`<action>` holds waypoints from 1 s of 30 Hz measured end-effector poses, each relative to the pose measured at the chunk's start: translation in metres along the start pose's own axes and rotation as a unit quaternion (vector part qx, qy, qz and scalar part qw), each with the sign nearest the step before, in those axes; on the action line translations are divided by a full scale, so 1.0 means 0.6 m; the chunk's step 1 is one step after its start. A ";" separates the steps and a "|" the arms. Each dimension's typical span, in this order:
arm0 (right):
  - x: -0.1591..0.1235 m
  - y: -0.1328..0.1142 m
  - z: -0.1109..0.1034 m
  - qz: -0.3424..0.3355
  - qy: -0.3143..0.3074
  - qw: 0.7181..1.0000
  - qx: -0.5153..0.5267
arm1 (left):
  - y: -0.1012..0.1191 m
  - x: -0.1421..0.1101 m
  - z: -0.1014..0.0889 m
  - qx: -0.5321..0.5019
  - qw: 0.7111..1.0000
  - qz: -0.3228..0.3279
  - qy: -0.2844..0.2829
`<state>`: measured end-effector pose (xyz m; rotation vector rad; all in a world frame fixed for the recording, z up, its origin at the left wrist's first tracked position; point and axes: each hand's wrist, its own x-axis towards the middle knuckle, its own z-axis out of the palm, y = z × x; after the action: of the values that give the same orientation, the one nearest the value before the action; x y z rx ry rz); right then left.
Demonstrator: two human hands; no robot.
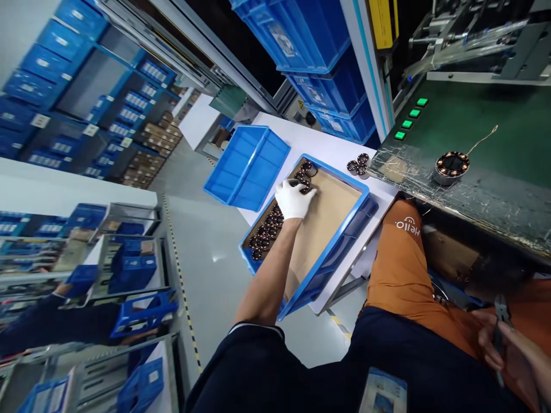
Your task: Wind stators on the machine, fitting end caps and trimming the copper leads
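My left hand (294, 199), in a white glove, reaches into a cardboard-lined blue bin (364, 199). Its fingers are closed around a copper-wound motor stator (305, 188), partly hidden by the glove. Beside it in the bin, more stators (266, 232) stand in rows along the left side. Low at the right edge, my bare right hand (514, 353) is wrapped around a pair of pliers (500, 321), jaws pointing up, above my orange trouser leg. A single stator (451, 167) with a long twisted wire end sits on the green worktop.
Several stators (358, 165) lie on the white table between bin and worktop (486, 126). An empty blue crate (247, 166) stands behind the bin. Stacked blue crates (310, 46) rise at the back. Machine parts (473, 46) stand over the worktop. A co-worker (86, 318) handles crates at left.
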<state>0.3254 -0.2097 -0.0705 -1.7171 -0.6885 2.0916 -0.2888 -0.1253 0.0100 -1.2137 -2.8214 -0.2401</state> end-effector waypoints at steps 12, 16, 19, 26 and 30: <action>-0.018 -0.021 0.057 0.004 0.023 1.000 0.007 | 0.183 -0.075 -0.039 -0.217 0.956 0.195 0.029; -0.043 -0.044 0.093 -0.061 -0.063 0.995 -0.053 | 0.372 -0.139 -0.034 -0.450 0.833 0.316 -0.057; -0.057 -0.052 0.091 -0.106 -0.106 0.981 -0.126 | 0.464 -0.149 -0.020 -0.450 0.856 0.222 -0.125; -0.107 -0.068 0.079 -0.234 0.002 0.935 -0.267 | 0.417 -0.243 -0.054 -0.541 0.781 0.281 -0.136; -0.143 -0.130 0.124 -0.361 0.016 0.883 -0.300 | 0.362 -0.343 -0.098 -0.527 0.777 0.323 -0.118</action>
<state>0.2674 -0.2038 0.0543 -1.3966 -1.7804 1.3839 0.0100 -0.1354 0.0699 -2.3945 -2.0886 -1.8585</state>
